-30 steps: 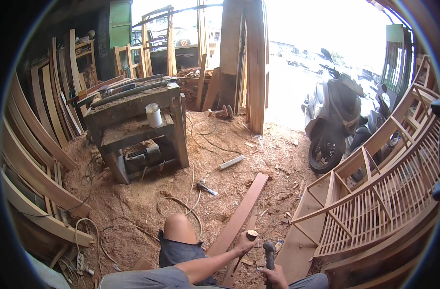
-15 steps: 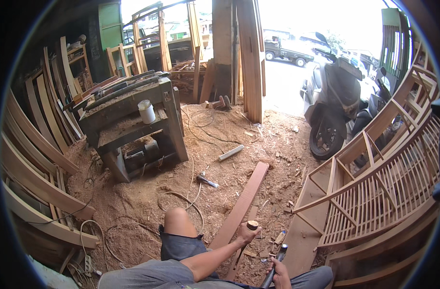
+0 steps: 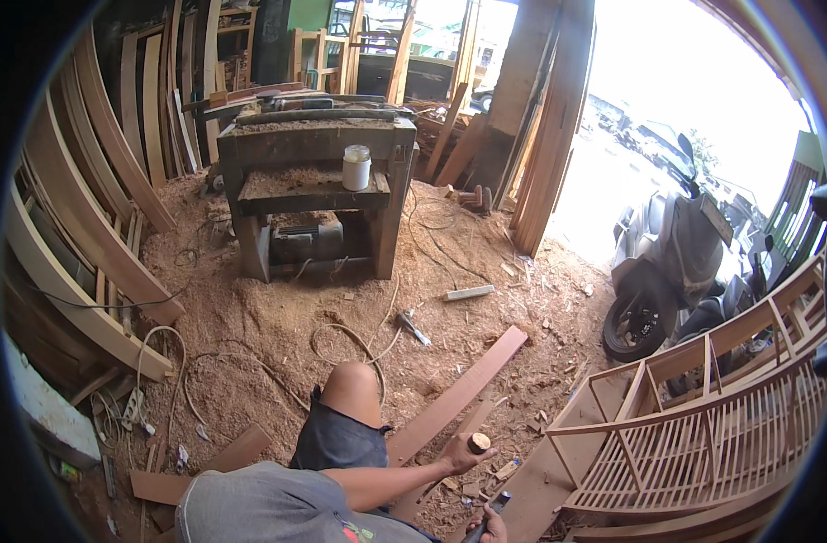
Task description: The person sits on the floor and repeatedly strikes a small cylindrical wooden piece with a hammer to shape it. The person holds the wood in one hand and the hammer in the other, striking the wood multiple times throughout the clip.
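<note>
My left hand [image 3: 459, 456] is closed around the upright handle of what looks like a chisel [image 3: 479, 442]. Its round pale wooden end with a dark band sticks out above the fist; the blade is hidden. Lower down, my right hand [image 3: 492, 527] grips a dark metal bar [image 3: 501, 500], its tip pointing up and away from me. A long reddish plank [image 3: 463, 387] stretches ahead over the wood shavings, beside my bent knee. Close under my left hand lies a narrower strip of wood [image 3: 474, 418].
A workbench machine [image 3: 314, 204] bearing a white jar [image 3: 356, 169] stands ahead. On the shavings lie a hammer-like tool [image 3: 414, 329], a white bar [image 3: 470, 293] and a looped cable [image 3: 341, 337]. Slatted wooden frames [image 3: 694, 443] and a motorcycle [image 3: 671, 253] occupy the right; curved boards [image 3: 97, 226] lean at left.
The view has swung left and tilted, so the machine sits nearer the middle. Both hands keep their holds; the right hand and its bar appear lower in the picture.
</note>
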Demonstrator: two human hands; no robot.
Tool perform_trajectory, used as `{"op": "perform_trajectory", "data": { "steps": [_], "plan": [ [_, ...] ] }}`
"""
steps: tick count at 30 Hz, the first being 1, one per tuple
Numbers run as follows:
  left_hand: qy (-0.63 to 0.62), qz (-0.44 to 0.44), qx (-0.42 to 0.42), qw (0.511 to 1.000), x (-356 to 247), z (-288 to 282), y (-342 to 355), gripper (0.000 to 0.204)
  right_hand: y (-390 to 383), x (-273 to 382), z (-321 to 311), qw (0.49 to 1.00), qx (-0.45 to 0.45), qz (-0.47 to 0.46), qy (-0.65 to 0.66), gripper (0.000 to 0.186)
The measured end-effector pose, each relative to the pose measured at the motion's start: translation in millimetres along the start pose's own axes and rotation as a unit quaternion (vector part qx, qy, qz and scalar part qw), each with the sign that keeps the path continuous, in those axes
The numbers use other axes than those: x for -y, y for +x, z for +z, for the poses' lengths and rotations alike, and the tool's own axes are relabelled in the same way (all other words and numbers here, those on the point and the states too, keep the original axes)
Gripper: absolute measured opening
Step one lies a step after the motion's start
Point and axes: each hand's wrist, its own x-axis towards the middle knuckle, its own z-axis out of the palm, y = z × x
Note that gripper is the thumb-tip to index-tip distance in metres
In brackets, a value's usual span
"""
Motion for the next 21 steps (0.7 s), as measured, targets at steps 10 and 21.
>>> {"op": "perform_trajectory", "data": {
  "steps": [10, 21],
  "plan": [
    [0.018, -0.05, -0.017, 0.998, 13.8, 13.6, 13.5, 0.043, -132.2, -7.7, 32.4, 0.917, 0.161, -0.268, -0.25, 0.065],
    [0.032, -0.07, -0.03, 0.997, 14.0, 14.0, 20.9, 0.041, -17.3, 6.6, 11.0, 0.992, -0.079, 0.055, 0.081, 0.031]
  ]
}}
